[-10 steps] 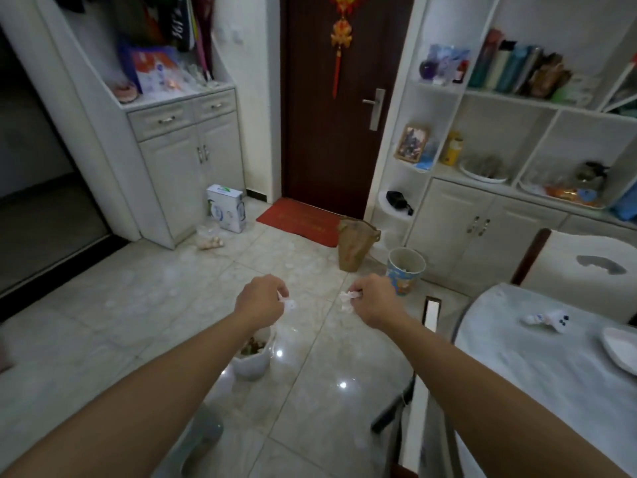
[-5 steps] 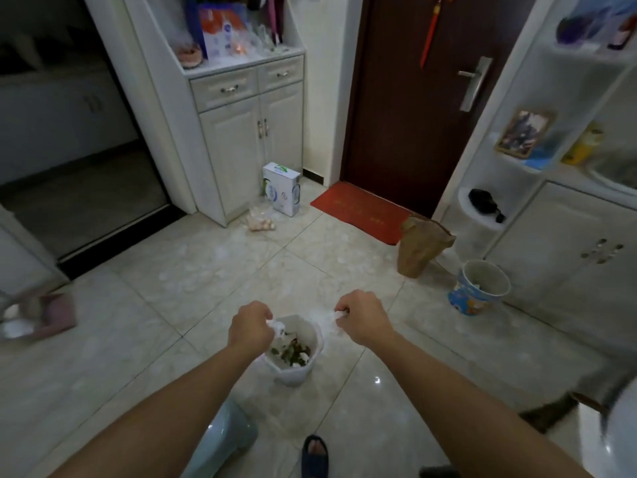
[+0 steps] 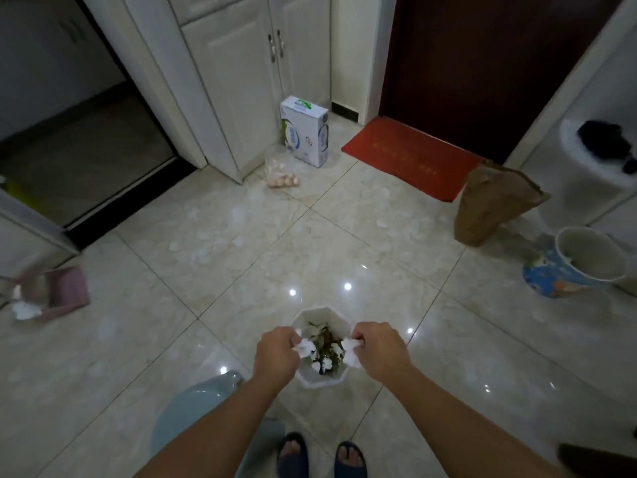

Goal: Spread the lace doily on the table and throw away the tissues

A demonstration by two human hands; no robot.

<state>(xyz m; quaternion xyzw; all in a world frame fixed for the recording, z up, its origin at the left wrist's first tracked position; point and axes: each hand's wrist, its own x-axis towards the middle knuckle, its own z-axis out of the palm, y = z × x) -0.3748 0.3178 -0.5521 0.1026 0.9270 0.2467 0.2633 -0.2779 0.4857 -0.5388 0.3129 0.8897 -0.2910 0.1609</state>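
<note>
A small white trash bin stands on the tiled floor right below me, with leafy scraps and bits of paper inside. My left hand is over the bin's left rim, closed on a crumpled white tissue. My right hand is over the right rim, closed on a second white tissue. Both tissues hang above the bin's opening. The table and the lace doily are out of view.
A pale blue stool stands at my lower left, my slippered feet below the bin. A brown paper bag, a patterned bucket, a red doormat, a white carton, a bag of eggs and a pink dustpan lie around.
I have turned away from the table and stepped up to the bin. Both hands, each still holding a tissue, have come down over its opening.
</note>
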